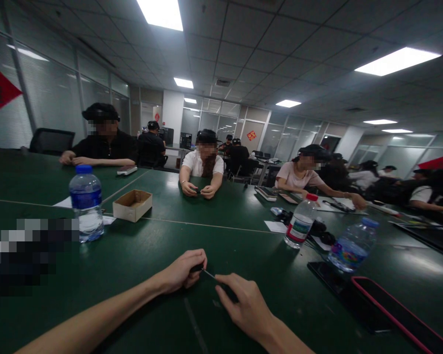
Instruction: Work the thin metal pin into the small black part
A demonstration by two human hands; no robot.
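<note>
My left hand (182, 271) is curled into a pinch over the green table (221, 246), gripping a small dark object (197, 268). A thin dark strand (208, 274) runs from it to my right hand (243, 300). That hand's fingers are bent and closed on the strand's other end, and what is under them is hidden. Both hands hover just above the near part of the table, close together.
A blue-capped water bottle (86, 202) and an open cardboard box (133, 204) stand to the left. A red-capped bottle (300, 221), another bottle (352, 244) and dark phones (384, 305) lie to the right. Several people sit across the table.
</note>
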